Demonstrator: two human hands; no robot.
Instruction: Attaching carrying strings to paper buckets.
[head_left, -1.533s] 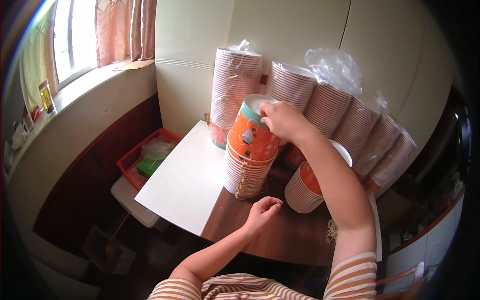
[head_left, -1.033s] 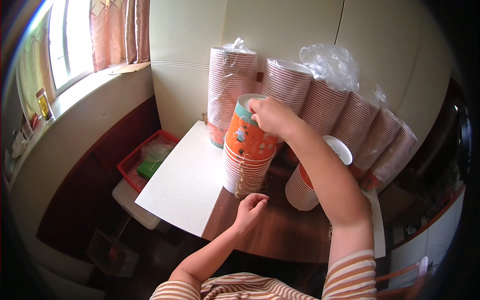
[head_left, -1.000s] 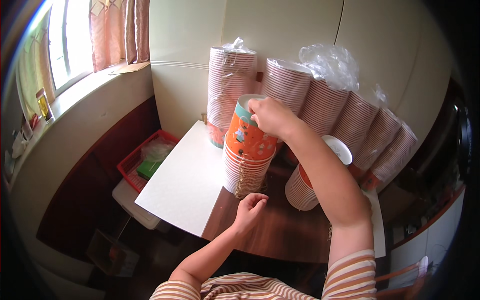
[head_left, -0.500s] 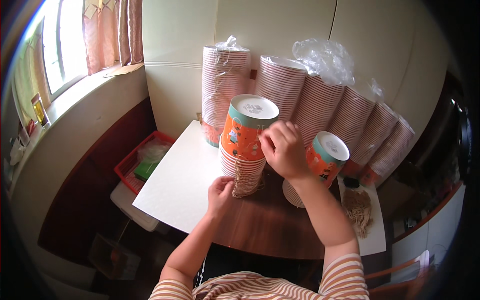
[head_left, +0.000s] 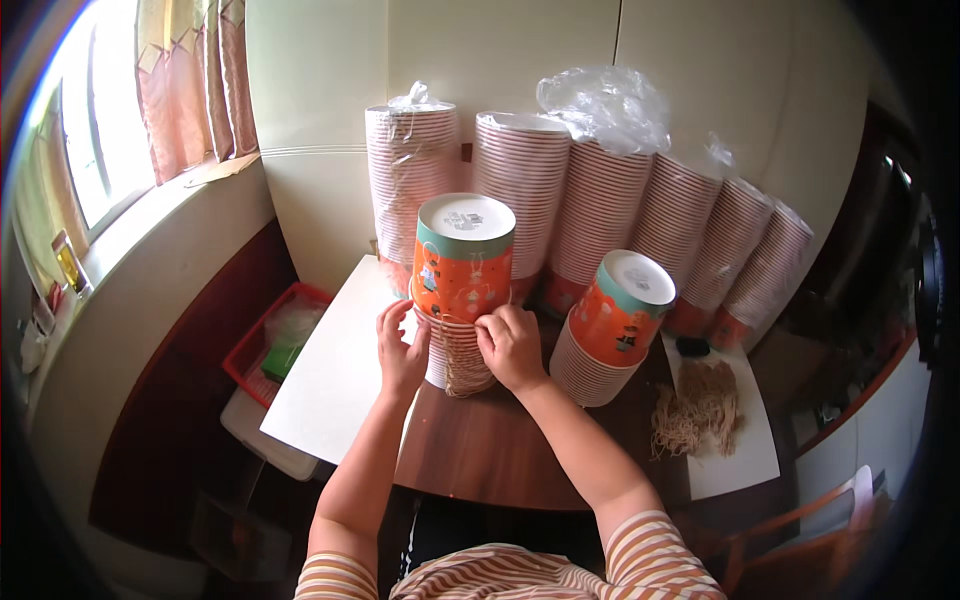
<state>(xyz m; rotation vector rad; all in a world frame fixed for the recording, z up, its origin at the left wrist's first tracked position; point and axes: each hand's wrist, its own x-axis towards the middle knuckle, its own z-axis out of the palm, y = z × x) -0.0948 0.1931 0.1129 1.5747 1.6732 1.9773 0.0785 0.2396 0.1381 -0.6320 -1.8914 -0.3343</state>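
Observation:
In front of me stands a stack of upside-down paper buckets (head_left: 462,278), orange with a teal band, white base up and striped rims below. Tan twine (head_left: 457,360) hangs in strands down the front of those rims. On the stack's left side is my left hand (head_left: 403,350), open, its fingers apart and its thumb by the upper rims. My right hand (head_left: 512,345) is closed at the right side, fingertips pressed together against the rims. Whatever is in that pinch is hidden. A second, shorter bucket stack (head_left: 615,325) stands to the right.
Tall bucket stacks (head_left: 520,190) line the wall, some topped with clear plastic bags (head_left: 605,105). A bundle of loose twine (head_left: 698,410) lies on the white board at right, near a small black object (head_left: 692,346). A red basket (head_left: 262,335) is left of the table (head_left: 470,450).
My right hand has come down from beside the upper bucket to the rims. My left hand has risen from the twine's lower end and its fingers have spread. The view has shifted.

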